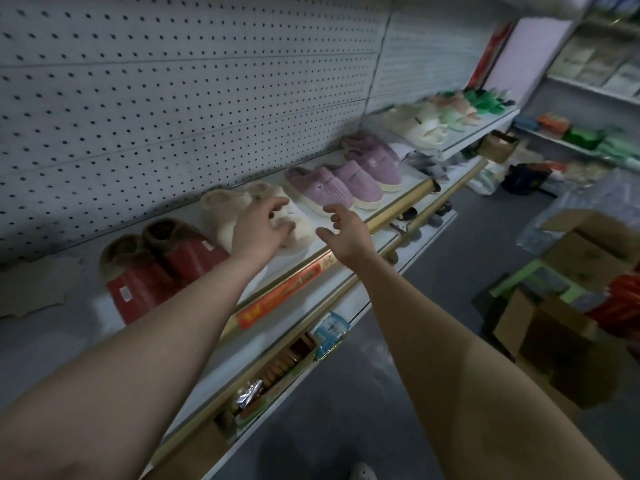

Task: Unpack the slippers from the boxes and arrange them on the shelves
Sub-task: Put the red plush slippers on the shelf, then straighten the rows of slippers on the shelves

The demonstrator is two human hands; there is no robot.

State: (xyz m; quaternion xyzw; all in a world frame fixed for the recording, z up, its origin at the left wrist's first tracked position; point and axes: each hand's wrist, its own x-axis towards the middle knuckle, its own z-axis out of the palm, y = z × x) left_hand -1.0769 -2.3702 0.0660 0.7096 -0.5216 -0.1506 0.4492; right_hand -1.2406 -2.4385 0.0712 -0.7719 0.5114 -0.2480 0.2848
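Pegboard-backed shelf (52, 341) — left hand (263, 226) perhaps on cream slippers (221, 206), right hand (346, 233) just beside — 2 grips wide and empty.

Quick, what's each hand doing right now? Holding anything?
Left hand: open, fingers spread over the cream slippers, no clear grip.
Right hand: open, fingers relaxed, holding nothing.

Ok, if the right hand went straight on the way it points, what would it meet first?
Most likely the toe of the nearest purple slipper, just beyond the right hand; depth is unclear.
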